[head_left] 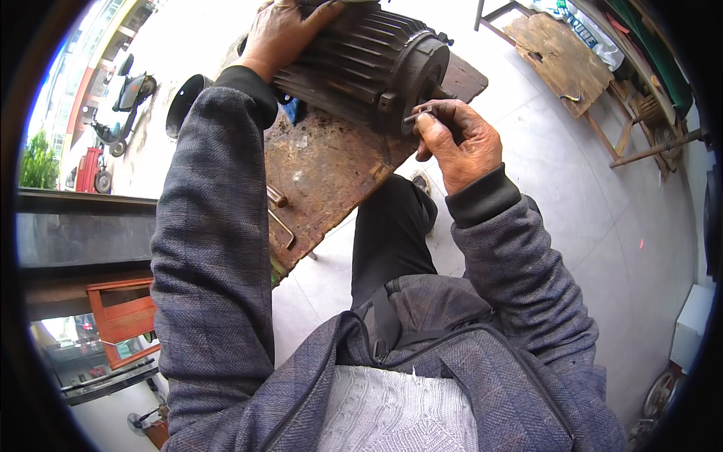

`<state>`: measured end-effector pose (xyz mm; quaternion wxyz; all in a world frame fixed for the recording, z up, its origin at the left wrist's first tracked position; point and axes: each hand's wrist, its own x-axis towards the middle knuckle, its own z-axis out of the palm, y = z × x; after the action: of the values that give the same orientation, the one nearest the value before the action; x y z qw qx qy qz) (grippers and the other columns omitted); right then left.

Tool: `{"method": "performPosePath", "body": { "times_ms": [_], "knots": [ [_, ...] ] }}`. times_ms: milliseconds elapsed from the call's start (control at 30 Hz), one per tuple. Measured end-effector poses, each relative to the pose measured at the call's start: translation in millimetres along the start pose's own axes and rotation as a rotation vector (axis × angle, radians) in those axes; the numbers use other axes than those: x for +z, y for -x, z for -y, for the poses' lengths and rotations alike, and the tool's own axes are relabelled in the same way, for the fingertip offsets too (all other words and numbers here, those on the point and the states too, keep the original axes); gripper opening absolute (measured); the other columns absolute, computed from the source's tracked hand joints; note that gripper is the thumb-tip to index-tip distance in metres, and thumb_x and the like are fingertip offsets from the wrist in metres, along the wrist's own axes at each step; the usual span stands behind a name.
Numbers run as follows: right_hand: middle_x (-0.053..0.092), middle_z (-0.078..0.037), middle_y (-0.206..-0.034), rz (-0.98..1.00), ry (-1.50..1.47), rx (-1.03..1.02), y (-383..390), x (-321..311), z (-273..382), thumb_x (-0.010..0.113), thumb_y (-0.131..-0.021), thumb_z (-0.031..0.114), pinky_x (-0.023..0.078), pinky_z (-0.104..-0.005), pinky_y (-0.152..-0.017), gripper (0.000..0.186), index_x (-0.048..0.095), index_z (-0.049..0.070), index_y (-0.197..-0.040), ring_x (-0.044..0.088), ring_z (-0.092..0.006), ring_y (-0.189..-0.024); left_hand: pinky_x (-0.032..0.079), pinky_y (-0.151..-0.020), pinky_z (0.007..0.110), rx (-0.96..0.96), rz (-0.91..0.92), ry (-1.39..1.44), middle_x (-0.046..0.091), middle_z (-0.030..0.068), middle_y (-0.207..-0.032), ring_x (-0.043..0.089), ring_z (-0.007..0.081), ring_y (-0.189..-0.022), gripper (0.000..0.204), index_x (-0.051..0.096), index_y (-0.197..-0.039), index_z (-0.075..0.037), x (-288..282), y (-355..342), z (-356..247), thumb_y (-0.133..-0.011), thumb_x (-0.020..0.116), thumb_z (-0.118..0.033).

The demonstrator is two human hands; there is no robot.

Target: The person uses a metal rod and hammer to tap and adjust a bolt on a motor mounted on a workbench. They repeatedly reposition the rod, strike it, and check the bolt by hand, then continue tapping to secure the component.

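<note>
A dark, finned electric motor (354, 60) lies on a worn, rust-stained bench top (316, 173). My left hand (282, 38) grips the motor's upper left, some fingertips out of sight. At the motor's right end, beside the protruding shaft (434, 84), my right hand (459, 139) pinches a small dark metal piece (422, 111). A blue cloth (292, 109) shows under the motor. A bent metal rod (283, 226) and a short cylindrical piece (276, 197) lie near the bench's lower left. A black bowl-shaped part (183, 105) is left of my forearm.
At upper right stands a rack with a worn board (553, 56) and bags. Scooters (128, 105) and a red vehicle (89, 169) are outside at left. An orange wooden piece (120, 320) is at lower left, a white box (689, 328) at lower right. My legs (380, 241) are below the bench's edge.
</note>
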<state>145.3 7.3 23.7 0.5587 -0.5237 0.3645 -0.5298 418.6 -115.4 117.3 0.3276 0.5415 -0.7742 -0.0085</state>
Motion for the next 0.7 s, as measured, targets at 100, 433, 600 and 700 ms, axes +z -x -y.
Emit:
{"method": "performPosePath", "body": {
  "times_ms": [100, 433, 600, 700],
  "knots": [
    [0.073, -0.006, -0.091, 0.004, -0.039, 0.021, 3.6, -3.4, 1.1, 0.070, -0.096, 0.009, 0.058, -0.0246, -0.069, 0.018, 0.071, -0.001, -0.112, 0.068, -0.0092, -0.076, 0.052, -0.099, 0.048, -0.081, 0.014, 0.013, 0.069, 0.0256, -0.123, 0.066, 0.0393, -0.116, 0.065, 0.045, -0.141, -0.002, -2.3, 2.2, -10.9, -0.099, 0.065, -0.047],
    [0.068, -0.008, -0.094, 0.074, -0.074, 0.040, 7.4, -0.9, -5.4, 0.064, -0.096, -0.001, 0.060, -0.0289, -0.071, 0.022, 0.065, -0.002, -0.118, 0.066, -0.0129, -0.075, 0.051, -0.099, 0.050, -0.077, 0.084, -0.117, 0.068, 0.0248, -0.124, 0.065, 0.0417, -0.116, 0.065, 0.049, -0.140, -0.002, -3.5, 0.1, 3.9, -0.098, 0.065, -0.049],
    [0.068, -0.004, -0.091, 0.049, -0.082, 0.020, 0.0, 4.9, -7.1, 0.069, -0.094, 0.001, 0.059, -0.0257, -0.070, 0.020, 0.066, -0.001, -0.114, 0.065, -0.0095, -0.074, 0.050, -0.100, 0.052, -0.034, -0.082, -0.168, 0.066, 0.0271, -0.126, 0.063, 0.0447, -0.117, 0.071, 0.046, -0.143, -0.002, 1.6, 2.5, 8.0, -0.095, 0.067, -0.051],
    [0.068, -0.005, -0.091, 0.042, -0.067, -0.006, -3.7, 5.6, -7.3, 0.070, -0.094, 0.002, 0.059, -0.0260, -0.070, 0.021, 0.066, -0.001, -0.114, 0.066, -0.0103, -0.074, 0.050, -0.101, 0.053, -0.037, -0.127, -0.161, 0.065, 0.0278, -0.127, 0.062, 0.0463, -0.118, 0.076, 0.044, -0.145, -0.002, 3.6, 3.7, 6.3, -0.094, 0.068, -0.053]
  ]
}}
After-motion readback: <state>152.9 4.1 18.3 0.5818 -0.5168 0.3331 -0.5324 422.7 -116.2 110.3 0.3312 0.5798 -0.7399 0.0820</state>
